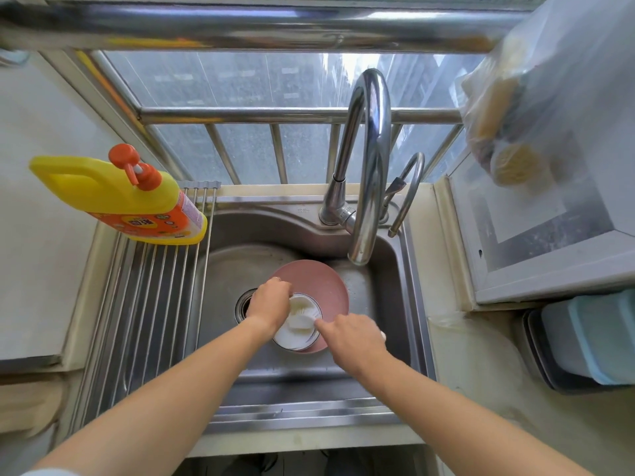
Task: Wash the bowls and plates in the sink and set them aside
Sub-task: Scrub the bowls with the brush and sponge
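A pink plate [321, 286] lies in the steel sink [388, 304], under the tap's spout. On its near side stands a white bowl [293, 336] with a dark rim. My left hand [269, 302] grips the bowl's far-left rim, fingers curled over the edge. My right hand [354, 340] is at the bowl's right side and holds a white scrubbing pad [302, 316] inside the bowl; its fingers are mostly hidden behind the hand.
A curved steel tap [369, 166] rises behind the sink, with a thinner tap [409, 190] beside it. A roll-up wire rack [144, 310] lies at the left, and a yellow detergent bottle [120, 197] stands on it. The drain [242, 302] is at the left. Blue-lidded containers [591, 341] are at the right.
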Tool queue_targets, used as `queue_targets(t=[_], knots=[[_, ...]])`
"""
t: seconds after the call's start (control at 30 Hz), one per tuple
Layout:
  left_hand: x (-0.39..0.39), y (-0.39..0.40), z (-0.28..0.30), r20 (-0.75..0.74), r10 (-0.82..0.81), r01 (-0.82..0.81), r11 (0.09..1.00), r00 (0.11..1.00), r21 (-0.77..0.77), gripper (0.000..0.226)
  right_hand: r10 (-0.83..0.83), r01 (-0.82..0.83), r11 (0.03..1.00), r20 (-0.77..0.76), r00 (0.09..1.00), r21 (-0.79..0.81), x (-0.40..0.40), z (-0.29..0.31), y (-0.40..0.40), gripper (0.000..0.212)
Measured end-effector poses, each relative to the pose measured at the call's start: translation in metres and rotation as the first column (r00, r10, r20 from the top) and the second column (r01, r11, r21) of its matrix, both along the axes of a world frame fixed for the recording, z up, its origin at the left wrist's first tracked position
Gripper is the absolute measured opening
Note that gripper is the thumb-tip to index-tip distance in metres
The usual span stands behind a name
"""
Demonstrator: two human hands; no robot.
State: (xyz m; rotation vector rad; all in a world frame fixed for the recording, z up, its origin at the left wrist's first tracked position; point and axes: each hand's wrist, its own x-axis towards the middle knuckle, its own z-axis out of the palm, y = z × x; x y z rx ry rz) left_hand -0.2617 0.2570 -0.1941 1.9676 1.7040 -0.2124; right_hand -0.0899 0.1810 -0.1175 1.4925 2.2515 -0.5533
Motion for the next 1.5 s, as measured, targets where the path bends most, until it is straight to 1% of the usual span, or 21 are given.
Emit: queue_targets(t=[0.07,0.17,0.23,0.33,0.53,0.63,0.73,0.8,0.87,0.9,0.97,1.03,1.1,1.13,1.2,1.27,1.3,1.33,1.43,1.47,1.5], knots=[[-0.005,-0.006,0.001,0.023,0.008,-0.008,1.000,1.000,0.012,0.012,-0.031,0.031,0.999,-0.004,0.999,-0.004,0.000,-0.005,-0.004,0.049],[-0.013,-0.020,-0.003,0.052,0.106,-0.103,0.993,0.993,-0.053,0.028,-0.059,0.061,0.996,-0.024,0.998,0.063,0.004,-0.011,0.002,0.051],[-0.017,-0.023,-0.007,0.102,0.249,-0.238,0.965,0.963,-0.109,0.033,-0.068,0.071,0.993,-0.032,0.997,0.098,0.006,-0.012,0.008,0.052],[-0.011,-0.019,-0.006,0.203,0.450,-0.436,0.893,0.870,-0.113,0.023,-0.121,0.125,0.985,-0.041,0.992,0.116,0.005,-0.013,0.016,0.050],[0.007,-0.020,0.001,0.159,0.427,-0.431,0.902,0.890,-0.010,0.027,-0.163,0.163,0.985,-0.012,0.987,0.053,0.001,-0.009,0.020,0.040],[0.001,-0.032,-0.009,0.145,0.474,-0.467,0.881,0.869,-0.078,0.029,-0.140,0.141,0.989,-0.016,0.990,0.036,0.005,-0.010,0.015,0.035],[-0.008,-0.043,-0.018,0.095,0.620,-0.581,0.770,0.779,-0.262,0.039,-0.108,0.109,0.994,-0.026,0.994,0.027,0.005,-0.015,0.003,0.039],[-0.012,-0.047,-0.025,0.082,0.713,-0.616,0.652,0.696,-0.441,0.053,-0.113,0.115,0.993,-0.045,0.993,0.036,0.005,-0.021,-0.004,0.042],[-0.010,-0.049,-0.035,0.111,0.844,-0.603,0.461,0.525,-0.652,0.062,-0.118,0.120,0.991,-0.055,0.992,0.050,0.007,-0.026,-0.006,0.040],[-0.009,-0.049,-0.039,0.126,0.889,-0.591,0.393,0.441,-0.704,0.063,-0.118,0.121,0.991,-0.058,0.991,0.057,0.008,-0.028,-0.007,0.040],[-0.004,-0.044,-0.039,0.159,0.926,-0.594,0.344,0.341,-0.728,0.067,-0.126,0.131,0.989,-0.063,0.990,0.073,0.010,-0.031,-0.006,0.039],[0.002,-0.037,-0.029,0.170,0.945,-0.604,0.310,0.279,-0.734,0.062,-0.145,0.152,0.983,-0.075,0.987,0.101,0.011,-0.032,0.000,0.040],[0.006,-0.026,-0.026,0.172,0.951,-0.590,0.294,0.256,-0.752,0.060,-0.179,0.189,0.974,-0.091,0.980,0.122,0.012,-0.032,0.010,0.039],[0.008,-0.020,-0.022,0.178,0.939,-0.576,0.323,0.294,-0.751,0.061,-0.200,0.211,0.969,-0.095,0.975,0.130,0.013,-0.033,0.014,0.037],[0.012,-0.010,-0.017,0.165,0.878,-0.574,0.425,0.449,-0.700,0.060,-0.232,0.241,0.963,-0.085,0.969,0.118,0.014,-0.033,0.021,0.029],[0.014,-0.005,-0.010,0.100,0.747,-0.602,0.600,0.657,-0.526,0.055,-0.263,0.270,0.961,-0.101,0.959,0.060,0.013,-0.034,0.023,0.019],[0.015,-0.004,-0.008,0.072,0.679,-0.589,0.679,0.730,-0.438,0.048,-0.294,0.298,0.954,-0.130,0.947,0.010,0.012,-0.035,0.023,0.015],[0.016,-0.003,-0.007,0.056,0.634,-0.569,0.726,0.772,-0.386,0.041,-0.360,0.353,0.933,-0.177,0.916,-0.066,0.012,-0.035,0.025,0.013],[0.018,-0.001,-0.005,0.045,0.584,-0.539,0.774,0.810,-0.333,0.036,-0.567,0.483,0.817,-0.280,0.775,-0.316,0.014,-0.033,0.037,0.012],[0.019,-0.002,-0.004,0.037,0.567,-0.533,0.792,0.823,-0.299,0.037,-0.554,0.475,0.825,-0.275,0.786,-0.305,0.017,-0.032,0.040,0.011],[0.020,-0.002,-0.003,0.040,0.548,-0.522,0.816,0.836,-0.249,0.038,-0.496,0.447,0.865,-0.249,0.832,-0.227,0.020,-0.031,0.043,0.011]])
